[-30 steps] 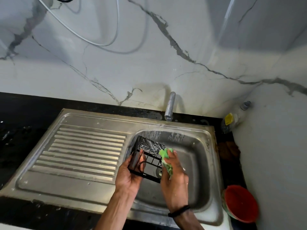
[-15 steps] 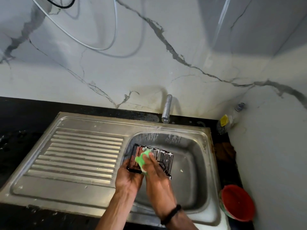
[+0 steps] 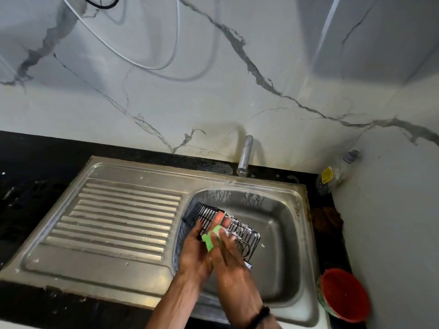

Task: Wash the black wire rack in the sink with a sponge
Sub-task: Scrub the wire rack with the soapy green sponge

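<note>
Over the sink (image 3: 294, 233), rack (image 3: 206, 216) lies left-right.

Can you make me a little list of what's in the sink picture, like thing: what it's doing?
rack: black wire rack, soapy, held over the sink basin
sponge: green sponge, pressed on the rack
left hand: left hand grips the rack
right hand: right hand holds the sponge
sink: steel sink, ribbed drainboard on its left side
tap: tap, no water visible
bowl: red bowl at the right
</note>
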The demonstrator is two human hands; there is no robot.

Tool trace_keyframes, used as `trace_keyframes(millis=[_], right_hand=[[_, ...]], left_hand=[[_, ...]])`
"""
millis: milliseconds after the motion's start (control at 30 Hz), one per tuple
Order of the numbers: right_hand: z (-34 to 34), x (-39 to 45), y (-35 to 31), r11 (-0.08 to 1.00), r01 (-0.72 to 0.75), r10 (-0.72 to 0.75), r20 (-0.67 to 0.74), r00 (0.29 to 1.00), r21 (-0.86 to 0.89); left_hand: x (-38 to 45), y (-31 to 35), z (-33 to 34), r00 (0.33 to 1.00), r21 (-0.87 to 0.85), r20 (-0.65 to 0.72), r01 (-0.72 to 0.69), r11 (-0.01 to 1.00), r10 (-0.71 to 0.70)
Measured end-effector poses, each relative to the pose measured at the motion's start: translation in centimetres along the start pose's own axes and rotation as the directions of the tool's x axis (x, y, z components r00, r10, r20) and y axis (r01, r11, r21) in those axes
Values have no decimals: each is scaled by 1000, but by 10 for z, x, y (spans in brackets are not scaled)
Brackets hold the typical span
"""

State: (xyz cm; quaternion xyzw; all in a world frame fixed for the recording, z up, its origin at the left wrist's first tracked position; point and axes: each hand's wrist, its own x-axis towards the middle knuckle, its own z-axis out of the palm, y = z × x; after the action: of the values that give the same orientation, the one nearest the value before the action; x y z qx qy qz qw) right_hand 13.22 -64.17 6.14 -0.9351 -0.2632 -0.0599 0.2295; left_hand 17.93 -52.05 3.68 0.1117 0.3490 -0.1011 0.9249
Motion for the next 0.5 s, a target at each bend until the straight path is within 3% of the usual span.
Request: trace_keyframes(millis=[67,167,267,333,500], right_hand=[[-8,0,2,996,54,-56,-22,998,-66],[-21,24,24,994,-88,80,-120,990,-60],[-29,44,30,987,-145,137,-111,984,-65],[-24,47,18,988,-90,84,-53,995,-123],[-14,18,-17,994,94,-91,48,995,-55]], left_hand=[[1,-3,0,999,32,27,25,999,-26],[0,-11,5,998,38,4,-62,997,62],[-2,-16,9,996,85,8,-85,993,84],[-2,-14,6,997,91,-14,-76,993,78],[-5,-11,-5,999,127,-20,-24,992,26]])
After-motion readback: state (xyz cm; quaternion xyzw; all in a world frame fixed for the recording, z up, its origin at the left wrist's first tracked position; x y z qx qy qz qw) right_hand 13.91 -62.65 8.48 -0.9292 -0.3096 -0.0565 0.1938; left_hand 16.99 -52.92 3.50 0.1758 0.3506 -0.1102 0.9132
